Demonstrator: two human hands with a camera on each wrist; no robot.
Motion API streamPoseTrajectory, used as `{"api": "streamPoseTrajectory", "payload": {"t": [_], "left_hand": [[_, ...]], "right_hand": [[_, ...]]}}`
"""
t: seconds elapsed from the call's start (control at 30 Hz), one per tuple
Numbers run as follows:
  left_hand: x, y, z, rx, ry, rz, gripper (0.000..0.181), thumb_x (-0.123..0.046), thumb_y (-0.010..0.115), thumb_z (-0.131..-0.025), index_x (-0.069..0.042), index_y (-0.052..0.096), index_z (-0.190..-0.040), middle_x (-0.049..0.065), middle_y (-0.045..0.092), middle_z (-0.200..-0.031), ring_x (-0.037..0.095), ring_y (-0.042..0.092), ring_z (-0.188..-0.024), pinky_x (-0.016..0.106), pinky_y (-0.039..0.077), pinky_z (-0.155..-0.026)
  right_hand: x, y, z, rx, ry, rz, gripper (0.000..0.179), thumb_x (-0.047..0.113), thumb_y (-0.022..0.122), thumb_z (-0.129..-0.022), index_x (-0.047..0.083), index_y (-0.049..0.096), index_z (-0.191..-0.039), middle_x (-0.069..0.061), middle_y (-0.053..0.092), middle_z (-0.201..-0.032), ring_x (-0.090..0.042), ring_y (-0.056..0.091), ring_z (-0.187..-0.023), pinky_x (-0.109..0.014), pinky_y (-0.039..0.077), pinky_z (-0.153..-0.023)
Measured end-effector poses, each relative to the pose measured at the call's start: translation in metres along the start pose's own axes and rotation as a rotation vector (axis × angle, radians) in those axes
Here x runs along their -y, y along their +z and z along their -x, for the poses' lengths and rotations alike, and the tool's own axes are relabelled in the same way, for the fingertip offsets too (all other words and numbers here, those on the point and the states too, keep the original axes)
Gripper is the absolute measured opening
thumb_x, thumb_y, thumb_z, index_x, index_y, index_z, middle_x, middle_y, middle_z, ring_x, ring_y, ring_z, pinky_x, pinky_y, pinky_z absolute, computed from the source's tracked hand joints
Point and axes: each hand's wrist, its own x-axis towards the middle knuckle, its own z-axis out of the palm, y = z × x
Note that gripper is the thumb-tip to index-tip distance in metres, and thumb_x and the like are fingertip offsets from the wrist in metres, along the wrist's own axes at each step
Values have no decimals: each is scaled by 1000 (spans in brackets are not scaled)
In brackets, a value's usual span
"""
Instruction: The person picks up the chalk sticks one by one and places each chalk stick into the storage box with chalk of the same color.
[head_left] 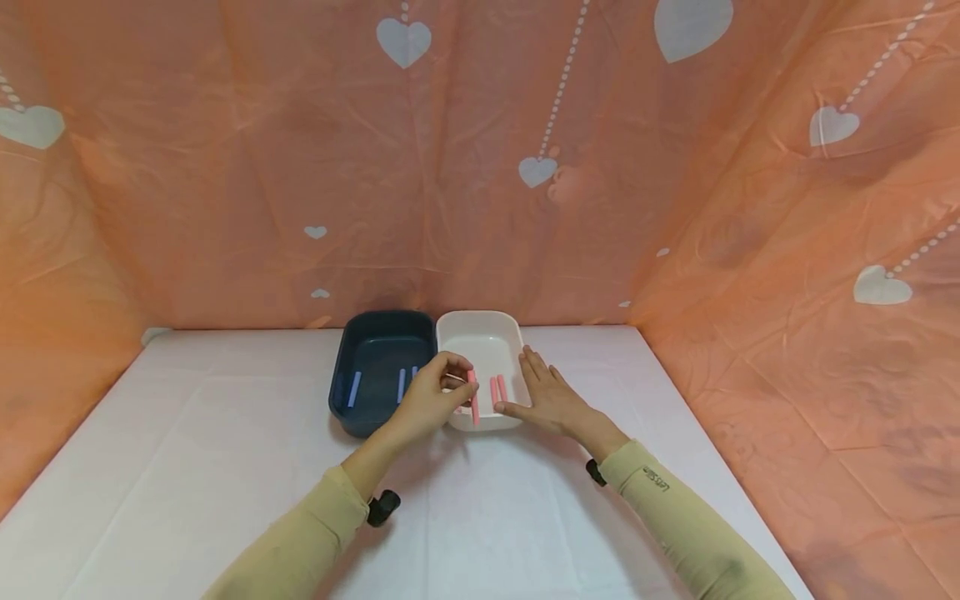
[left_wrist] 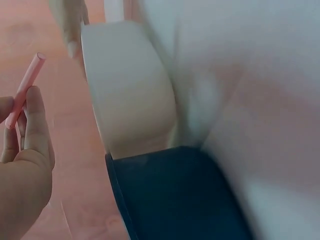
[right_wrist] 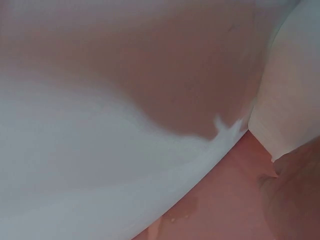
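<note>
My left hand (head_left: 426,404) pinches a pink stick (head_left: 475,411) between thumb and fingers, over the near left part of a white bin (head_left: 480,350). The left wrist view shows the same stick (left_wrist: 30,77) tilted, its upper end free. My right hand (head_left: 553,402) is at the bin's right side, fingers straight and thumb reaching over the near rim. Inside the white bin lie two pink sticks (head_left: 502,389) side by side; a bit of pink also shows under my left hand. In the right wrist view, only part of the right hand (right_wrist: 295,195) appears.
A dark blue bin (head_left: 382,354) stands against the white one's left side, holding blue sticks (head_left: 354,389), one partly behind my left hand. Both bins stand on a white-covered table (head_left: 225,467). An orange curtain (head_left: 300,167) with hearts hangs behind and at the sides.
</note>
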Motion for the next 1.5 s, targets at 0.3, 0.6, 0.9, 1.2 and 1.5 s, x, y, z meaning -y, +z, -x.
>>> {"api": "streamPoseTrajectory", "payload": {"t": [0.3, 0.6, 0.9, 1.2, 1.5], "left_hand": [[4, -3, -28, -10, 3, -32, 26, -1, 69, -96, 3, 60, -120, 17, 66, -109, 26, 74, -89, 44, 62, -83], [15, -4, -52, 44, -48, -145, 26, -3, 73, -93, 2, 65, -117, 15, 71, -109, 25, 76, -92, 35, 61, -81], [26, -6, -71, 167, -40, -246, 23, 1, 75, -90, 4, 67, -111, 14, 72, -103, 24, 75, -89, 31, 60, -77], [30, -7, -82, 256, -46, -339, 21, 1, 79, -87, 2, 68, -105, 12, 71, -99, 20, 72, -82, 31, 60, -77], [35, -4, -92, 308, 44, -450, 15, 2, 79, -87, -3, 69, -97, 7, 73, -92, 14, 66, -78, 27, 55, -73]], "right_hand": [[-1, 1, -2, 3, 1, 15, 113, 76, 51, -95, -2, 6, -164, -14, -1, -174, -30, 2, -161, -50, 8, -128], [0, -1, -1, -12, -4, -21, 111, 69, 57, -96, -3, 8, -164, -16, 1, -174, -31, 4, -160, -52, 8, -128], [2, -2, -1, -13, -2, -23, 111, 69, 58, -95, -3, 8, -164, -15, 1, -174, -31, 3, -160, -50, 8, -128], [0, 0, -2, -16, 1, -12, 111, 70, 56, -95, -2, 7, -164, -15, 0, -174, -30, 4, -160, -49, 8, -128], [0, 1, -1, -13, 2, 0, 110, 69, 57, -95, -2, 7, -164, -14, 0, -174, -29, 3, -161, -49, 9, -128]]}}
